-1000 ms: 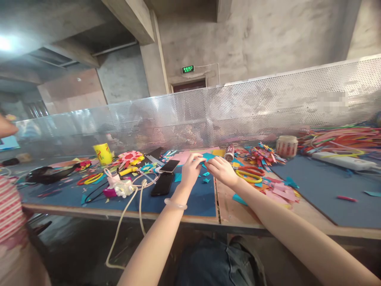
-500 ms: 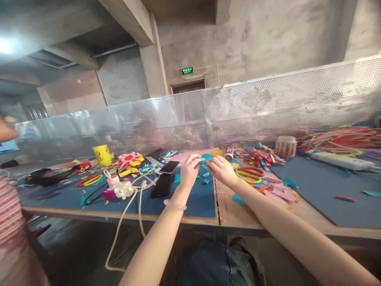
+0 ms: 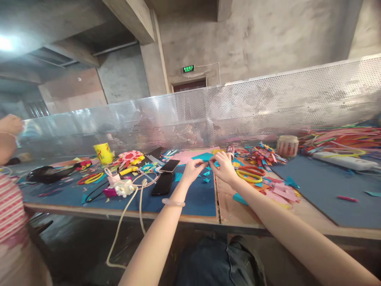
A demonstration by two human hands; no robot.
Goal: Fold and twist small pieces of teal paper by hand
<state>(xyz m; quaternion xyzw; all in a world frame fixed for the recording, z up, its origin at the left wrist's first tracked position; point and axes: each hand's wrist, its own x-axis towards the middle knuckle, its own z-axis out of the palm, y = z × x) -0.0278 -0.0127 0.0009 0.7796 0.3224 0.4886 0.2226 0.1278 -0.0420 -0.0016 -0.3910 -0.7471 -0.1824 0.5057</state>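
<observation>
Over the blue mat [image 3: 190,202], my left hand [image 3: 191,171] is closed in a pinch, thumb against the fingers. Facing it, my right hand [image 3: 224,167] pinches too, and the fingertips of both nearly meet. A tiny thing seems to sit between them, too small to name. Just beyond my fingers lies a blue paper sheet [image 3: 202,156] on pink paper [image 3: 183,157]. Small folded blue paper pieces [image 3: 206,180] rest on the mat below my hands. Two phones lie left of my left hand, a black one [image 3: 162,184] and another [image 3: 169,166] behind it.
Yellow-handled scissors [image 3: 249,177] and pink paper scraps [image 3: 282,193] lie right of my right hand. A can [image 3: 230,149] lies behind it. Further left are a cable [image 3: 140,206] hanging over the edge, a yellow cup [image 3: 103,153] and a person in a striped shirt [image 3: 11,210].
My hands have drawn slightly apart, the right one turning so its thumb shows lower. At the far left, the other person's hand has come up into view.
</observation>
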